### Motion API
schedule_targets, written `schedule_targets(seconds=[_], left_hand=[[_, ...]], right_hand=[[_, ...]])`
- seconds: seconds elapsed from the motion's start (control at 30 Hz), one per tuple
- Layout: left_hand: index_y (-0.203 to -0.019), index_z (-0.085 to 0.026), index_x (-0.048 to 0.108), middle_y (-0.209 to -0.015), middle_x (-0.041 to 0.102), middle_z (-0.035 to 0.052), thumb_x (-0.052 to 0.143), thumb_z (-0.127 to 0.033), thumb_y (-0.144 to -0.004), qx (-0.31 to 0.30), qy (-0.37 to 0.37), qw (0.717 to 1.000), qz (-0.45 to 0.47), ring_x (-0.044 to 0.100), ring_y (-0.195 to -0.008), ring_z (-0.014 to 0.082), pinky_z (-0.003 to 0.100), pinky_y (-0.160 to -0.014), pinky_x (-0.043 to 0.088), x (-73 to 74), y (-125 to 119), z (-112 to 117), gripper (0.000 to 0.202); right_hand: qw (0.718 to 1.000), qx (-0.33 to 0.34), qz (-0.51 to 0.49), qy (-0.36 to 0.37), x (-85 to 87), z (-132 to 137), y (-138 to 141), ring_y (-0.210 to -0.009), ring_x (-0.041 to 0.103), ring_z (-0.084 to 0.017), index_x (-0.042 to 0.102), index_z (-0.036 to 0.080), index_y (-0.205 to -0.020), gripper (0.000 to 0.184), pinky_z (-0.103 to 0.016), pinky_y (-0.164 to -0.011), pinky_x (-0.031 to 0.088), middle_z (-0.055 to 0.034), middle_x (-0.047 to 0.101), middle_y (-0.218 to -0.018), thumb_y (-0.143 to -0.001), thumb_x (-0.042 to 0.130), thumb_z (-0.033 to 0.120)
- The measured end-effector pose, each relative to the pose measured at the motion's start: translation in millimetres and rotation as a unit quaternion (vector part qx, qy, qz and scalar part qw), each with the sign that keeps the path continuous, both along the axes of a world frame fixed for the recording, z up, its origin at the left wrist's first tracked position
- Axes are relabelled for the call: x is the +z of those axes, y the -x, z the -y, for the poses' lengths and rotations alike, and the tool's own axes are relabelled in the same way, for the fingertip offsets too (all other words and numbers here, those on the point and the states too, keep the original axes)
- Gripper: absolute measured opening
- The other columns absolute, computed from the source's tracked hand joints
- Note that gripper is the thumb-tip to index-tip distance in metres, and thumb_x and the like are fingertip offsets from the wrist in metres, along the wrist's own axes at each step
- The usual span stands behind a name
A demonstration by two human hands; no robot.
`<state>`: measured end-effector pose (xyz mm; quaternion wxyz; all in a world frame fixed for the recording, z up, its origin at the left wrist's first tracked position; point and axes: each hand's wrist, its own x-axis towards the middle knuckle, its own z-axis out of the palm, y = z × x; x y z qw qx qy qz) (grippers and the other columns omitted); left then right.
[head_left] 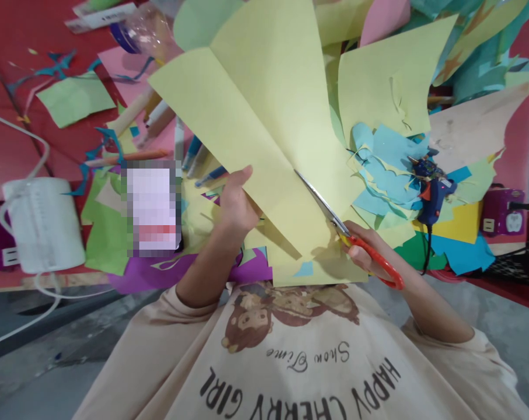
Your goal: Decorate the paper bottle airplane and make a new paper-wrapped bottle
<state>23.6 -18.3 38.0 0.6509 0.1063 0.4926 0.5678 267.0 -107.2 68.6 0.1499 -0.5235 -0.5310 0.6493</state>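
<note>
Head camera: left hand (238, 204) grips paper (229, 116), right hand (380, 243) scissors (341, 226); clear container (153, 29), contents indistinct.

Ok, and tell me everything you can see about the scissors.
The scissors have slim, silvery, metal-looking blades and a red, plastic-looking handle, with some yellow near the pivot. The right hand grips the handle. The blades look nearly closed and slant up and left in view, their tip at the pale yellow paper.
</note>
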Motion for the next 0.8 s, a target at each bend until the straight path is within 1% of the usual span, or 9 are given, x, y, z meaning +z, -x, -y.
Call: schedule_targets(seconds=[0.07,0.17,0.3,0.43,0.5,0.6,0.63,0.73,0.8], left_hand=[[-0.079,-0.023,0.066,-0.093,0.076,0.0037,0.055,-0.022,-0.079,0.014,-0.03,0.999,-0.006,0.044,-0.146,0.0218,0.036,-0.117,0.045,-1.7,3,-1,0.011],[-0.078,-0.023,0.067,-0.09,0.076,0.0035,0.056,-0.021,-0.079,0.018,-0.036,0.999,-0.016,0.05,-0.142,0.0226,0.034,-0.115,0.047,-4.4,6,-3,0.011],[-0.078,-0.02,0.07,-0.089,0.077,0.0051,0.059,-0.019,-0.08,0.014,-0.037,0.999,-0.016,0.054,-0.138,0.0231,0.034,-0.117,0.044,-6.6,5,-4,0.011],[-0.075,-0.023,0.068,-0.095,0.078,0.0049,0.06,-0.022,-0.08,0.02,-0.026,0.999,-0.028,0.053,-0.139,0.0232,0.035,-0.117,0.044,-7.0,3,-4,0.01],[-0.074,-0.024,0.066,-0.097,0.078,0.0047,0.059,-0.022,-0.08,0.022,-0.022,0.999,-0.032,0.052,-0.14,0.0231,0.035,-0.117,0.044,-6.5,2,-3,0.009],[-0.075,-0.023,0.065,-0.095,0.077,0.005,0.058,-0.02,-0.079,0.026,-0.022,0.999,-0.029,0.052,-0.14,0.0229,0.037,-0.118,0.044,-6.3,3,-3,0.009],[-0.075,-0.023,0.065,-0.095,0.077,0.0049,0.058,-0.02,-0.078,0.026,-0.024,0.999,-0.027,0.053,-0.139,0.0232,0.037,-0.117,0.044,-6.7,3,-3,0.008],[-0.075,-0.024,0.064,-0.1,0.078,0.0042,0.064,-0.024,-0.075,0.016,-0.032,0.999,-0.028,0.052,-0.14,0.0244,0.034,-0.115,0.046,-8.8,4,-2,0.001],[-0.073,-0.025,0.063,-0.101,0.078,0.004,0.068,-0.025,-0.072,0.013,-0.033,0.999,-0.03,0.051,-0.141,0.025,0.034,-0.115,0.046,-9.6,3,-2,0.005]], right_hand=[[1.0,0.017,0.011,-0.023,1.3,1,-3,-0.057,0.03,-0.009,0.046,0.021,-0.085,0.063,-0.025,-0.051,0.025,0.0064,0.036,-0.065,-0.082,0.048,0.084],[0.999,0.034,0.019,-0.037,1.9,3,-8,-0.058,0.03,-0.009,0.046,0.02,-0.085,0.062,-0.026,-0.053,0.025,0.0062,0.036,-0.066,-0.085,0.045,0.082],[0.999,0.028,0.019,-0.019,0.5,6,-13,-0.057,0.03,-0.009,0.048,0.02,-0.087,0.061,-0.025,-0.051,0.024,0.006,0.035,-0.066,-0.085,0.047,0.082],[0.999,0.032,0.027,-0.01,1.2,6,-14,-0.056,0.031,-0.009,0.047,0.021,-0.087,0.059,-0.025,-0.051,0.025,0.0063,0.035,-0.065,-0.086,0.049,0.079],[0.998,0.043,0.029,-0.019,2.6,5,-14,-0.055,0.032,-0.009,0.049,0.02,-0.092,0.06,-0.025,-0.051,0.025,0.0064,0.036,-0.064,-0.086,0.047,0.08],[0.996,0.064,0.033,-0.044,4.5,3,-15,-0.056,0.034,-0.01,0.05,0.019,-0.104,0.067,-0.025,-0.052,0.026,0.005,0.042,-0.066,-0.086,0.041,0.083],[0.996,0.073,0.032,-0.048,4.7,3,-16,-0.056,0.034,-0.01,0.049,0.019,-0.105,0.067,-0.025,-0.052,0.027,0.0044,0.044,-0.067,-0.086,0.04,0.083],[0.994,0.097,0.016,-0.038,4.5,1,-19,-0.055,0.034,-0.01,0.048,0.02,-0.1,0.067,-0.024,-0.049,0.027,0.0032,0.045,-0.069,-0.086,0.039,0.085],[0.995,0.099,0.004,-0.026,4.3,0,-19,-0.054,0.033,-0.01,0.047,0.02,-0.097,0.068,-0.024,-0.047,0.026,0.0033,0.043,-0.069,-0.084,0.039,0.086]])
